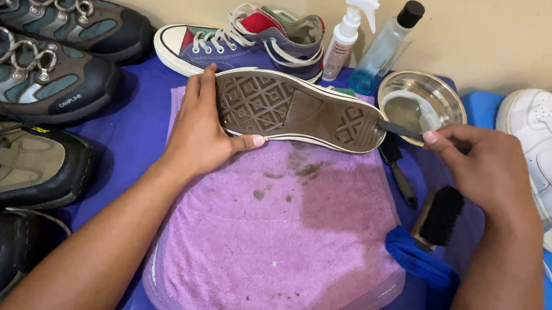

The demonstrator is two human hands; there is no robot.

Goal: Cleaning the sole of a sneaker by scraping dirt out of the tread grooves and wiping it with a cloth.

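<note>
We take the purple towel (275, 252) as our landmark; it lies spread on the blue-covered worktop (128, 138), damp and darker on its right half, with brown dirt specks near its upper middle. Left of the towel we see the bulky hiking boots (29, 73) lined up in a column, and right of it a white sneaker (548, 154).

At the towel's top edge we hold a sneaker (299, 108) on its side, its brown patterned sole turned toward us. Our left hand (203, 130) grips the toe end, fingers over the top and thumb under the rim. Behind it, against the wall, stands its purple partner shoe (245, 39).

Our right hand (482, 166), above the towel's right edge, is closed around a small brush (397, 128) whose tip meets the heel of the sole. Beyond the towel's top right corner sit a steel bowl (445, 99) of water, a white spray bottle (348, 34) and a clear bottle (384, 49) of blue liquid. A black-bristled brush (440, 215) rests on a blue cloth (417, 259) at the towel's right side.

We judge the scrubbing partly done: the sole looks grimy throughout, and the other shoes appear untouched.
</note>
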